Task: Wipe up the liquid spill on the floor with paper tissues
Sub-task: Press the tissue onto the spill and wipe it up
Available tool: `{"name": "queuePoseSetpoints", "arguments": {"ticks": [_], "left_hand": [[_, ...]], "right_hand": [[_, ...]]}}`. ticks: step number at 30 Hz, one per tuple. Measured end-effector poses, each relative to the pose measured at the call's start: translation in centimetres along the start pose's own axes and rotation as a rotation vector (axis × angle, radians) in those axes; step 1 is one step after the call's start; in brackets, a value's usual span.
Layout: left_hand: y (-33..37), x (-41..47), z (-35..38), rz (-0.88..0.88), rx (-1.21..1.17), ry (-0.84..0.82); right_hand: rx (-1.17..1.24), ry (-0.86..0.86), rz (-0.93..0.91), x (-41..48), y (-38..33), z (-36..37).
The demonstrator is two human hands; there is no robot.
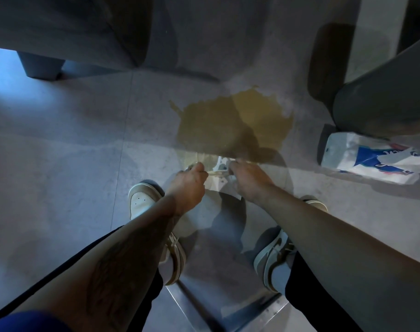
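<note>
Dim, blue light from left, heavy shadows, wide-angle distortion

Pale sneakers [141, 202] below; grey furniture leg [41, 65] upper left, perhaps a sofa's

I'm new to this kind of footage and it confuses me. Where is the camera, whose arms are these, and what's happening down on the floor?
There is no machine here. A person wears one wide-angle camera on the head, so you look down along their own two bare arms to the floor. The left hand and the right hand each grip an end of a paper tissue, held low at the near edge of a brownish puddle. Most of the puddle is unwiped. To the right lies a white and blue packet, probably the tissues. The person's shoes show below the hands.
</note>
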State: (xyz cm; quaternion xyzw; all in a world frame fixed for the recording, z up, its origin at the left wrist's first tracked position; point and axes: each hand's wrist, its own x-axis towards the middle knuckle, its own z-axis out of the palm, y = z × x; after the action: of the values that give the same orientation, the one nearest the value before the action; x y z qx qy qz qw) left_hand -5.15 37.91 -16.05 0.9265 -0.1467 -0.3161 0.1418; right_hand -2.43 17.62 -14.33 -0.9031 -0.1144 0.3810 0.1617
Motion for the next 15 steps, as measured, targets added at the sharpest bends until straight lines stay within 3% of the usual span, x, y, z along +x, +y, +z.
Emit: {"name": "queuePoseSetpoints", "arguments": {"ticks": [7, 11, 13, 15], "left_hand": [[-0.7, 2.0, -1.6, -0.107, -0.161, 0.123], [-0.6, 1.6, -1.7, -0.077, 0.069, 0.098], [-0.3, 1.0, -1.4, -0.024, 0.136, 0.112], [-0.1, 0.5, -1.0, 0.007, 0.195, 0.029]], "right_hand": [[0.115, 0.024, 0.070, 2.0, -0.4, -2.8], [-0.203, 0.102, 0.003, 2.7, -0.9, -2.6], [-0.236, 0.141, -0.050, 2.3, -1.1, -2.1], [-0.282, 0.074, -0.094, 1.7, -1.0, -1.4]]}}
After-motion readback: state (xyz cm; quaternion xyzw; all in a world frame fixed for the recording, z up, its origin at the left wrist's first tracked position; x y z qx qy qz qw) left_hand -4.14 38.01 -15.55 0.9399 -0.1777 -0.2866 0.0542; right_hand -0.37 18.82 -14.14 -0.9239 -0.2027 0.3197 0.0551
